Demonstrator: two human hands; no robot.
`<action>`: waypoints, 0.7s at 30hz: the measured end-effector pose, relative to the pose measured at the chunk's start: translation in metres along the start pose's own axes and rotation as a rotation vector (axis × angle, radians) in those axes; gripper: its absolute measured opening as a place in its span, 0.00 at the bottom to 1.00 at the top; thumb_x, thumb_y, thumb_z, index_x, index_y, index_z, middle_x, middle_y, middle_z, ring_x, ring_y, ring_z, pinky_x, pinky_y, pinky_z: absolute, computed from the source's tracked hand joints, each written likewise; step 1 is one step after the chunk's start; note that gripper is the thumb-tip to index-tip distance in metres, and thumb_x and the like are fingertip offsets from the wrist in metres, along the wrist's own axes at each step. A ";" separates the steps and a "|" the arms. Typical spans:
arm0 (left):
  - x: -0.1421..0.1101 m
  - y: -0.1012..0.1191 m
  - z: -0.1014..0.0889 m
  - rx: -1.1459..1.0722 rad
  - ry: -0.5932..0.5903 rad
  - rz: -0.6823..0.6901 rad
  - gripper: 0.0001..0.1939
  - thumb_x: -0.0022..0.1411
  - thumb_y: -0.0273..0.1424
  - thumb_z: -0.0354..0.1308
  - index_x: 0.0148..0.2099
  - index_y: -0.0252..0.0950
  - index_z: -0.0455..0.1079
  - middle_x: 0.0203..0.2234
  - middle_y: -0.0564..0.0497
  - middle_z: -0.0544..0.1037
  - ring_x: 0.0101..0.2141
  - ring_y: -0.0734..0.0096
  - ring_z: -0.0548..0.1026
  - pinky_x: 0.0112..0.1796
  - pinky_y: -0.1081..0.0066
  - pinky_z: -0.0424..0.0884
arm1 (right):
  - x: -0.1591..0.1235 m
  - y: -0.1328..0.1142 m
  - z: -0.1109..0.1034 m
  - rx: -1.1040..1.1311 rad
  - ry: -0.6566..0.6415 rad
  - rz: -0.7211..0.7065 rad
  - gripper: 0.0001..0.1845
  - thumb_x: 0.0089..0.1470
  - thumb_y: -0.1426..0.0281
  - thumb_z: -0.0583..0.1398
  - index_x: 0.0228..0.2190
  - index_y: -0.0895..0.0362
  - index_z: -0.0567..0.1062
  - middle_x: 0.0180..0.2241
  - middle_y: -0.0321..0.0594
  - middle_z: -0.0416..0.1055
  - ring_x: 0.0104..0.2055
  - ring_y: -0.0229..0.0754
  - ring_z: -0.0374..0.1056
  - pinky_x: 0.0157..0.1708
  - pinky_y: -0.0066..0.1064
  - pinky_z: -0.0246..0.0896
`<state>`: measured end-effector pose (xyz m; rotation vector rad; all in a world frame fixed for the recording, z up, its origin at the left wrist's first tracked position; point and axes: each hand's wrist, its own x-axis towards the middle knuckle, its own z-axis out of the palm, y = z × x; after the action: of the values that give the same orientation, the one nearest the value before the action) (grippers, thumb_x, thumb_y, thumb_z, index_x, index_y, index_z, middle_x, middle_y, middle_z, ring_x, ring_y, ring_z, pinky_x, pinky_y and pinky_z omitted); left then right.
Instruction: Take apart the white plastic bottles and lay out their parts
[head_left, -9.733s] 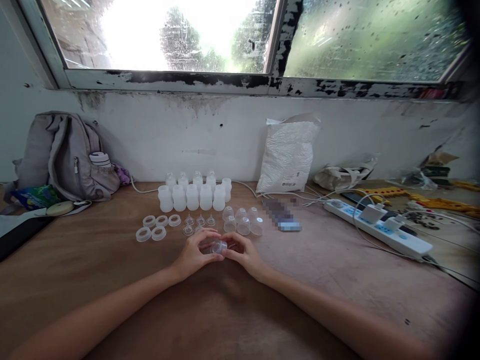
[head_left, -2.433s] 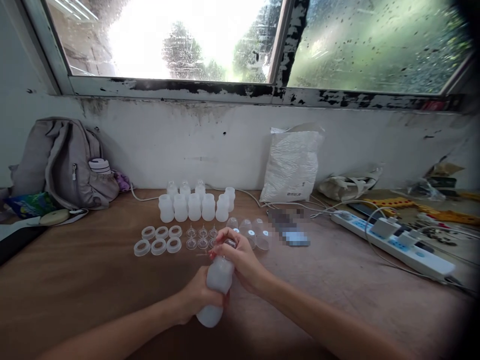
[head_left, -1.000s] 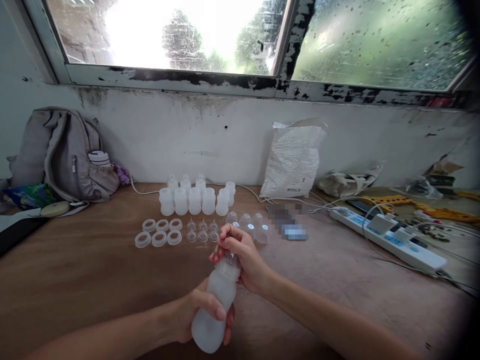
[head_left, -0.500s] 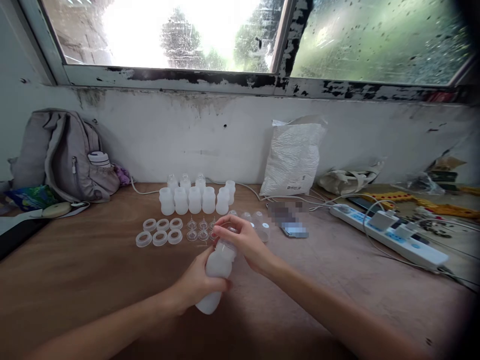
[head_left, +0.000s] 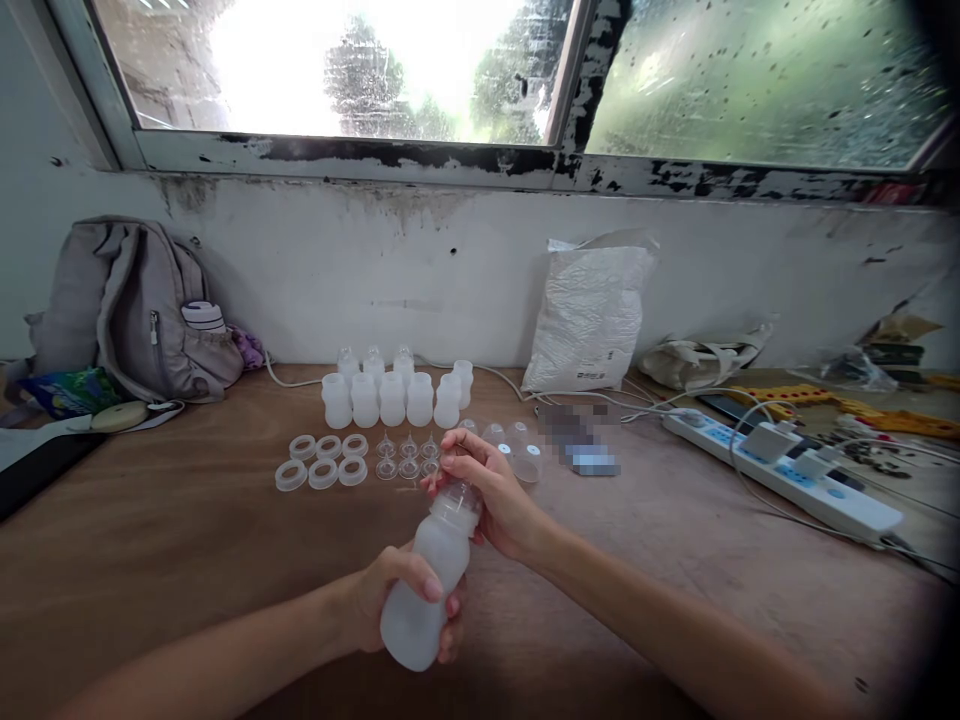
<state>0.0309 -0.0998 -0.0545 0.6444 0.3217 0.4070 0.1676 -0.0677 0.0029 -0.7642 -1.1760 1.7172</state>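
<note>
The left hand [head_left: 377, 598] has its fingers wrapped about the body of a frosted bottle [head_left: 426, 598], thumb lying across the front; half a second ago that thumb was around at the bottle's side. The bottle is tilted above the surface [head_left: 187, 540], base toward the near edge, clear top [head_left: 462, 498] toward the far edge. The right hand [head_left: 497, 492] has its fingers closed around that top, partly hiding it. Nearly ten seconds ago both hands held only a small clear piece. Since then, the white rings [head_left: 322, 485], toward the left edge from the clear teats [head_left: 409, 470], have gone from five to six. Along the far edge, behind the row of white bottles [head_left: 392, 398], the clear-topped bottles [head_left: 373, 364] have dropped from four to three. The right hand partly covers the domed caps [head_left: 529, 466].
</note>
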 end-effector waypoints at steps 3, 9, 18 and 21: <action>0.001 0.001 0.000 0.016 0.001 -0.024 0.07 0.39 0.29 0.50 0.25 0.31 0.61 0.15 0.54 0.65 0.16 0.77 0.67 0.20 0.74 0.61 | 0.001 0.001 -0.003 -0.011 -0.022 -0.017 0.09 0.47 0.65 0.58 0.31 0.52 0.62 0.20 0.33 0.69 0.23 0.38 0.66 0.08 0.17 0.47; 0.004 0.007 0.018 0.513 0.478 0.234 0.21 0.39 0.22 0.59 0.39 0.36 0.58 0.21 0.57 0.68 0.18 0.77 0.67 0.19 0.75 0.61 | 0.006 -0.001 -0.005 -0.099 0.063 -0.051 0.12 0.41 0.67 0.63 0.26 0.56 0.65 0.21 0.30 0.65 0.22 0.34 0.66 0.24 0.27 0.63; 0.001 -0.001 0.000 0.242 0.214 0.083 0.22 0.38 0.22 0.54 0.39 0.35 0.54 0.19 0.57 0.69 0.17 0.74 0.69 0.18 0.75 0.62 | 0.008 0.004 -0.006 0.022 -0.010 0.014 0.08 0.44 0.72 0.59 0.29 0.55 0.65 0.17 0.30 0.64 0.22 0.36 0.67 0.19 0.24 0.59; 0.002 -0.001 -0.002 0.183 0.111 0.086 0.21 0.37 0.22 0.52 0.38 0.34 0.57 0.18 0.56 0.69 0.17 0.75 0.68 0.19 0.74 0.63 | 0.008 0.006 -0.007 0.045 -0.033 0.022 0.08 0.44 0.73 0.58 0.30 0.55 0.65 0.17 0.31 0.64 0.22 0.37 0.67 0.17 0.21 0.56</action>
<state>0.0319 -0.0990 -0.0571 0.8181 0.4419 0.5004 0.1686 -0.0585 -0.0052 -0.7262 -1.1514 1.7743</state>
